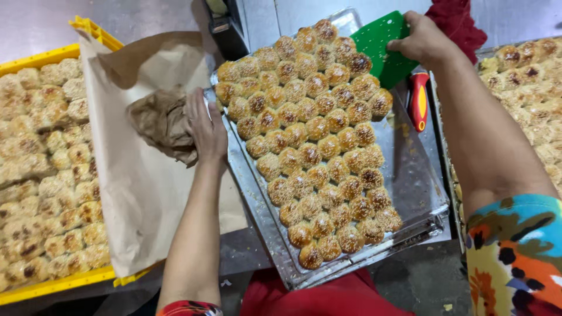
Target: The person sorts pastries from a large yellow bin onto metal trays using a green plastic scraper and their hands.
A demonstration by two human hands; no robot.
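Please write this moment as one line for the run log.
left hand: on tray edge, beside crumpled paper | right hand: holds green scraper | buns: on tray
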